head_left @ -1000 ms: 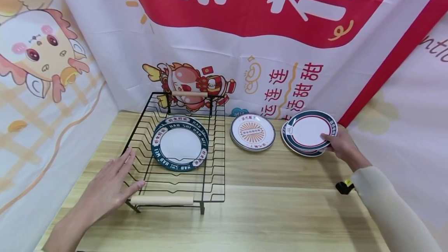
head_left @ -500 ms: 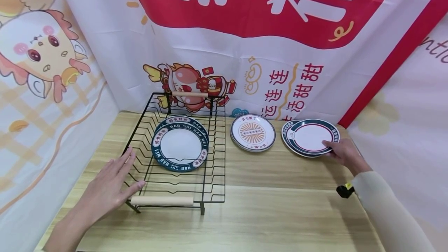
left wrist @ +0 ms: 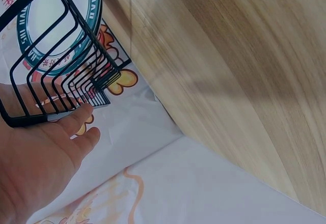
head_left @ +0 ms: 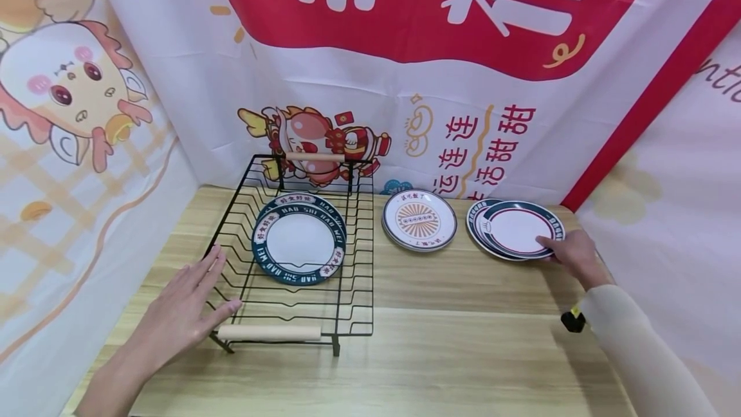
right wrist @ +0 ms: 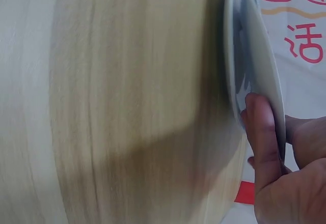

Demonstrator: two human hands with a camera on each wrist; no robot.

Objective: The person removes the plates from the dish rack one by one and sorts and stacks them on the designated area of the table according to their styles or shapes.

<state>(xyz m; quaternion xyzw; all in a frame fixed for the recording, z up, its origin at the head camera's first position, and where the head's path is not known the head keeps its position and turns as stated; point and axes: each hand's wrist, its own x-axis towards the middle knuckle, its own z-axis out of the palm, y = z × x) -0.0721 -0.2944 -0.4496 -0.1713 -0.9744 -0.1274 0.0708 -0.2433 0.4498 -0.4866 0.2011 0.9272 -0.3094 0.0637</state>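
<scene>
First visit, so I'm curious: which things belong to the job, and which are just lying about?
Likely the job's:
plate in right hand
lower plate
rack, left hand at its edge
rack's plates

Likely just there:
sunburst plates, perhaps waiting
printed cloth

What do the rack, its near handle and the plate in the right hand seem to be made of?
Rack: probably metal, dark coated-looking finish; thin, bent wires.
Near handle: likely wood, possibly plastic; pale beige, matte-looking bar.
Plate: likely glazed ceramic, though melamine is possible; smooth white surface, patterned rim.
</scene>
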